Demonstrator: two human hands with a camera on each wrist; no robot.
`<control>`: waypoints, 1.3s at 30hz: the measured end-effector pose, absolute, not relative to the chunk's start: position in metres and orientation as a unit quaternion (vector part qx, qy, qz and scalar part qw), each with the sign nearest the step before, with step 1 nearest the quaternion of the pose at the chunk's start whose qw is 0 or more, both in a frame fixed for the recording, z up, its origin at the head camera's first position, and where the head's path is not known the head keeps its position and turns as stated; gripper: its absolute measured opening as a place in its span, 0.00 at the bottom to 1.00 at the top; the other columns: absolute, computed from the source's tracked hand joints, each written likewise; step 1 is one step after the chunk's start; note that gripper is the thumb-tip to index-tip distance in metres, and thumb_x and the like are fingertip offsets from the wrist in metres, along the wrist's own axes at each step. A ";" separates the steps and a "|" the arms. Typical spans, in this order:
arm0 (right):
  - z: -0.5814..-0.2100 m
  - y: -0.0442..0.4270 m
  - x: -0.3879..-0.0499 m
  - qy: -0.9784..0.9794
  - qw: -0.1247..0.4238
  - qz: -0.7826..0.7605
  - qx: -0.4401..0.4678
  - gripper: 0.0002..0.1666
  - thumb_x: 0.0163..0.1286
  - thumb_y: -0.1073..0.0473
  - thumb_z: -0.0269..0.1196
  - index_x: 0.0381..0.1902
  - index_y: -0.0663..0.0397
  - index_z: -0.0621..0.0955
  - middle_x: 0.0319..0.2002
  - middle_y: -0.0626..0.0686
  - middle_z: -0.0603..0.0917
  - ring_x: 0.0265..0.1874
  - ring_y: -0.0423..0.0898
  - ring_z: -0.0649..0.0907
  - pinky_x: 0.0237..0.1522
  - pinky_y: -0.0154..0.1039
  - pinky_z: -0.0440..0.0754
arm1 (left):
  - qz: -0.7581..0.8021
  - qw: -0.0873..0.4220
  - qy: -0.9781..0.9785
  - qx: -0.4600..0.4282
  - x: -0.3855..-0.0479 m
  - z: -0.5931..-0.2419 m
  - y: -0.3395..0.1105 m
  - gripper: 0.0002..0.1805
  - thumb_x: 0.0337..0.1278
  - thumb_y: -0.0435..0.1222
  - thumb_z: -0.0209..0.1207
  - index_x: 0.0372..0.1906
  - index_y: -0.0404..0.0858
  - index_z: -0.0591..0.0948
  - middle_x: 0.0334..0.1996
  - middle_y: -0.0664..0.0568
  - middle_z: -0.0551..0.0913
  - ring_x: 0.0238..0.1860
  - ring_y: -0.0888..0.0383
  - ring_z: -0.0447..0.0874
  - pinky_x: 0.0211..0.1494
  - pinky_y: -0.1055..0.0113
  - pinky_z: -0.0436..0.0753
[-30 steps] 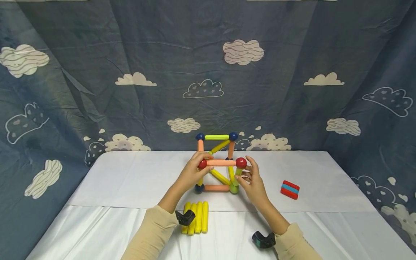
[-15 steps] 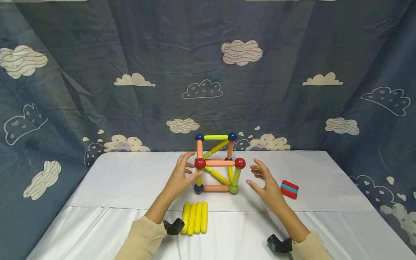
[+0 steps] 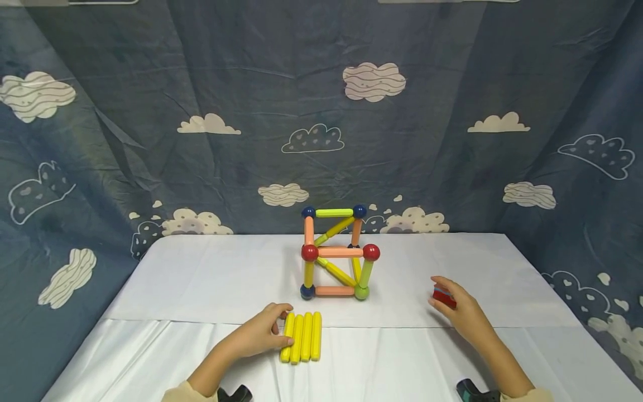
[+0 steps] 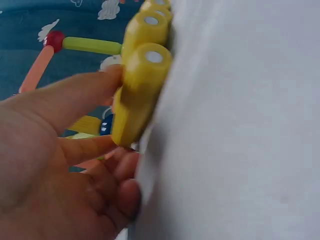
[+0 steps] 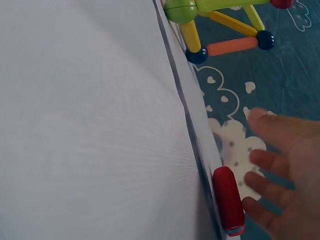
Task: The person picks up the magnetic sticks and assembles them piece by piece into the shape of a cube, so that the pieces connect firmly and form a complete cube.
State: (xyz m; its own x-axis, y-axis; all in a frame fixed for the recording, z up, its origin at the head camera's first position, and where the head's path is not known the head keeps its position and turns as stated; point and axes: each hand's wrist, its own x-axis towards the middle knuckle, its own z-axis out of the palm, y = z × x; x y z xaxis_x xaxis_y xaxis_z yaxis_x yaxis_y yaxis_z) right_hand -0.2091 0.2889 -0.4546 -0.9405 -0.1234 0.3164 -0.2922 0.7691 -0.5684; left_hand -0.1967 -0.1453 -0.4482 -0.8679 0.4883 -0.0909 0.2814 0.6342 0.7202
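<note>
Several yellow sticks (image 3: pixel 306 338) lie side by side at the front of the table. My left hand (image 3: pixel 256 333) pinches the leftmost one; in the left wrist view its thumb and a finger touch that stick (image 4: pixel 142 85) at either end. At the right, my right hand (image 3: pixel 467 312) hovers around the small red and blue bundle (image 3: pixel 444 297), partly covering it. The right wrist view has the spread, bent fingers of this hand (image 5: pixel 300 175) beside the red stick (image 5: pixel 229 200), with no clear grip.
A frame of coloured rods (image 3: pixel 340 252) and balls stands mid-table, with red balls at the near top corners and blue balls behind. A white cloth (image 3: pixel 201 279) covers the table, and a dark cloud-print curtain (image 3: pixel 427 167) hangs behind.
Both hands have left the rod frame, which stands on its own. My left hand has come down to the yellow sticks; my right hand has moved right to the red and blue bundle.
</note>
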 end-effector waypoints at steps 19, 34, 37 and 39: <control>-0.471 0.299 -0.214 -0.958 0.129 0.248 0.067 0.23 0.54 0.69 0.65 0.49 0.67 0.75 0.45 0.68 0.75 0.46 0.65 0.72 0.47 0.61 0.68 | 0.481 0.138 0.853 0.150 -0.195 -0.454 -0.148 0.23 0.50 0.35 0.61 0.51 0.39 0.66 0.41 0.46 0.72 0.25 0.58 0.77 0.25 0.67 0.76; -0.437 0.223 -0.211 -0.923 0.122 0.322 0.172 0.21 0.53 0.67 0.67 0.47 0.57 0.78 0.39 0.48 0.80 0.37 0.44 0.78 0.36 0.39 0.79 | 0.589 -0.011 0.797 0.130 -0.196 -0.440 -0.145 0.22 0.51 0.30 0.61 0.52 0.46 0.71 0.45 0.45 0.73 0.41 0.54 0.79 0.39 0.68 0.79; -0.434 0.201 -0.213 -0.917 0.120 0.327 0.192 0.22 0.52 0.66 0.68 0.47 0.54 0.79 0.39 0.46 0.80 0.36 0.42 0.77 0.36 0.39 0.79 | 0.596 -0.038 0.791 0.132 -0.196 -0.439 -0.143 0.20 0.50 0.30 0.62 0.50 0.44 0.73 0.44 0.46 0.75 0.42 0.54 0.78 0.40 0.69 0.79; -0.433 0.188 -0.214 -0.913 0.125 0.329 0.205 0.22 0.51 0.67 0.68 0.46 0.53 0.80 0.38 0.45 0.81 0.36 0.42 0.76 0.35 0.39 0.78 | 0.596 -0.054 0.789 0.135 -0.195 -0.439 -0.142 0.20 0.49 0.29 0.62 0.48 0.42 0.73 0.43 0.47 0.76 0.42 0.54 0.77 0.40 0.69 0.79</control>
State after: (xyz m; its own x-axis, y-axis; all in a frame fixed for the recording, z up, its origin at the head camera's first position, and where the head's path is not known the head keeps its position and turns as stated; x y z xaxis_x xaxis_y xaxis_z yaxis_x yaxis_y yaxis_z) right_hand -0.2143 0.1878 -0.4332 -0.8846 -0.2930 0.3628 -0.4571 0.6990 -0.5500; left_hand -0.1949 -0.1422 -0.4390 -0.9578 0.1482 0.2462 0.2773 0.2521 0.9271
